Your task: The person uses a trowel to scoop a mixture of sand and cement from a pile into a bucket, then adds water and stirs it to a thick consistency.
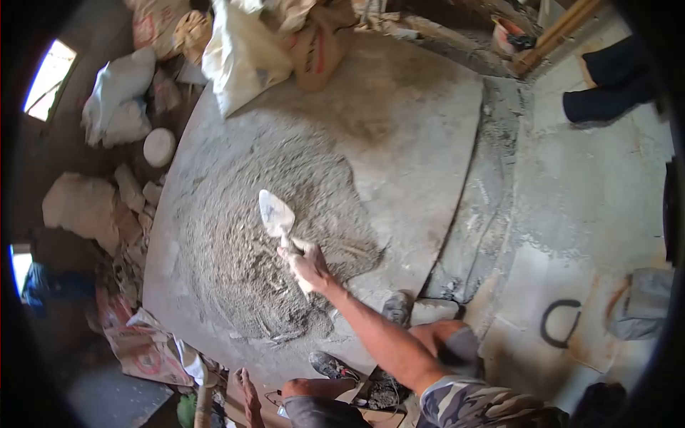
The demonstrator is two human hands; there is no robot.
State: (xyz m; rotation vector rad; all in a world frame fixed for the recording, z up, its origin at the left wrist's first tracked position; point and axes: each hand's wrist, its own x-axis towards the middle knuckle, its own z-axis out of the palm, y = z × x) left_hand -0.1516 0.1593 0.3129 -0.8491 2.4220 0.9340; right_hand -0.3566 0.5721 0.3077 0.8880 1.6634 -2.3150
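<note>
- Right hand at centre frame, fingers wrapped tight round the handle of a trowel, blade tilted up and to the upper left.
- Trowel blade poised over a broad heap of grey dry mix spread on a round concrete slab.
- Left hand low at bottom edge, left of centre, resting by a wooden handle; finger position impossible to tell.
- Sacks piled along the top of the frame; dark shoe planted at the slab's lower rim.
</note>
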